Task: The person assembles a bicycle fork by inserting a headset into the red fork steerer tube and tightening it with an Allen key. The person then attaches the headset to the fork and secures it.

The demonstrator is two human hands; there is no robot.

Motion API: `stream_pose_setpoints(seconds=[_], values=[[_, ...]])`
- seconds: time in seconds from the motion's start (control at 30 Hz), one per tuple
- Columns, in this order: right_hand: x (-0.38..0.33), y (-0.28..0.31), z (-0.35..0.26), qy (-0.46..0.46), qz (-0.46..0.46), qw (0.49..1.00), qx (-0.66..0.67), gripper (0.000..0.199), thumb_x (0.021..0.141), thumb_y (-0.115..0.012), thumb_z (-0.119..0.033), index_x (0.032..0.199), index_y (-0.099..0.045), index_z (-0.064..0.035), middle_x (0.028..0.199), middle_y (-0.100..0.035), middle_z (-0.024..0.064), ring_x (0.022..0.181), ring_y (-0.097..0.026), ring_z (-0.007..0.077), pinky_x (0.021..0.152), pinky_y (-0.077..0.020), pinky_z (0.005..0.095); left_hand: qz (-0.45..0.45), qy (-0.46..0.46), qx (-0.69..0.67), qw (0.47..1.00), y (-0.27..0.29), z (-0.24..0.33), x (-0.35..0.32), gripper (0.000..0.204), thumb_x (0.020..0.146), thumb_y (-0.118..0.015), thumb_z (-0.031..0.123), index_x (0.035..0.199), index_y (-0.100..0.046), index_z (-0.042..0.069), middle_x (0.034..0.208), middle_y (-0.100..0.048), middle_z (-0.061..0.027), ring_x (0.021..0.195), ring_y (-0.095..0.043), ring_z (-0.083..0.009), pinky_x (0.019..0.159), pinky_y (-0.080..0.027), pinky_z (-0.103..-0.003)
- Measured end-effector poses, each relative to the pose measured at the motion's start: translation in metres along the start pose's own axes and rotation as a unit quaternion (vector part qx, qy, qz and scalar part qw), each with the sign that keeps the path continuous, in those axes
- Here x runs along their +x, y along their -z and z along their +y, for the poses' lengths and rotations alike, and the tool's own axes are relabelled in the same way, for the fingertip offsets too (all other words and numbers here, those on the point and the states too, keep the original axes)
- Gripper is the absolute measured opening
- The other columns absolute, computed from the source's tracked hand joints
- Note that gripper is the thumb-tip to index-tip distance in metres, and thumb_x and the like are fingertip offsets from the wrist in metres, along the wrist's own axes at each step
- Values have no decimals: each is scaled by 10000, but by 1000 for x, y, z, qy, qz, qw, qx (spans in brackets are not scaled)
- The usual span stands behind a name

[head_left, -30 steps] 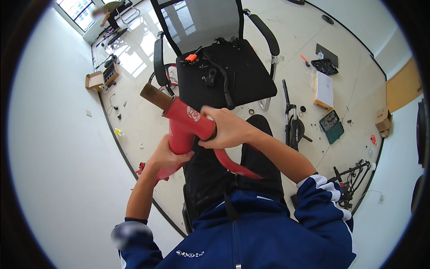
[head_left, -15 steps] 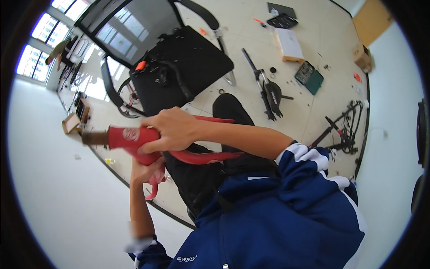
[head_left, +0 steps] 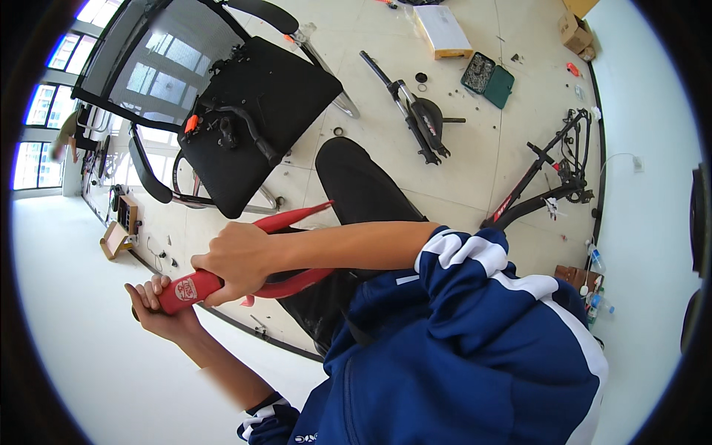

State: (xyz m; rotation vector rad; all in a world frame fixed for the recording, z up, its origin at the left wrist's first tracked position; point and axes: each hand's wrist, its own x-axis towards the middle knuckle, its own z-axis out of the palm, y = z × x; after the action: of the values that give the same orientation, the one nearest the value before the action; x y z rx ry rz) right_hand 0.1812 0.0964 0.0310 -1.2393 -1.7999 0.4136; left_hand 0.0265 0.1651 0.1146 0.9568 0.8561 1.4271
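**Both hands on a red two-handled tool, above a floor of parts**

Overturned office chair (head_left: 245, 111): largest item, lying on the pale tiled floor (head_left: 371, 159) ahead of the person, black seat underside up, mesh back toward the windows, armrests sticking out.

Black bicycle frame (head_left: 545, 182): on the floor to the right, near the white wall.

Suspension fork (head_left: 415, 119): black, lying beyond the person's dark-trousered knee, between chair and frame.

Flat cardboard box (head_left: 443, 30) and green open case (head_left: 488, 76): far floor, just beside each other. Small loose bits scattered about them; too small to identify.

Red tool (head_left: 245, 259): held in front of the body, well above the floor, roughly level, head end toward the left wall. Two long curved red handles spread apart toward the person's lap. What the head is cannot be told; it is covered.

Right hand (head_left: 237, 259): fingers closed around the tool where handles meet body, forearm bare, blue-and-white sleeve pushed up.

Left hand (head_left: 159, 308): below and left of the right, palm up, fingers curled around the head end of the tool, gripping it.
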Motion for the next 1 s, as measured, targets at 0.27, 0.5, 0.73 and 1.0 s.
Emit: stream_pose_setpoints(seconds=[0.27,0.5,0.73,1.0], values=[[19,-5,16,54,71,996,-8,571,724,-685,-617,817,-631,-56,510,-586,90,430,-596,277,436,-459,349,-18,-52,-1,998,-5,3,11,413,1012,-472,161,639,-296,159,512,-265,21,546,-365,-134,626,-409,-305],[24,14,40,72,191,978,-38,637,679,-783,-565,977,-615,-27,843,-640,93,870,-616,254,790,-426,367,-28,-124,41,991,-42,8,30,410,1000,-491,143,639,-297,146,529,-282,-1,589,-451,-169,715,-474,-350],[-44,128,64,-48,-10,989,-138,297,866,-651,-336,892,-596,-46,774,-628,130,756,-625,321,687,-470,434,-10,-194,87,977,-91,8,70,359,983,-494,125,692,-282,128,566,-407,-38,682,-576,-224,848,-506,-389],[-150,296,-125,-118,-211,954,-178,276,792,-683,-294,912,-614,-55,849,-602,92,780,-587,270,700,-451,409,23,-288,174,941,-126,-21,123,248,957,-508,144,909,-511,-99,808,-655,-201,768,-670,-270,759,-587,-399]])
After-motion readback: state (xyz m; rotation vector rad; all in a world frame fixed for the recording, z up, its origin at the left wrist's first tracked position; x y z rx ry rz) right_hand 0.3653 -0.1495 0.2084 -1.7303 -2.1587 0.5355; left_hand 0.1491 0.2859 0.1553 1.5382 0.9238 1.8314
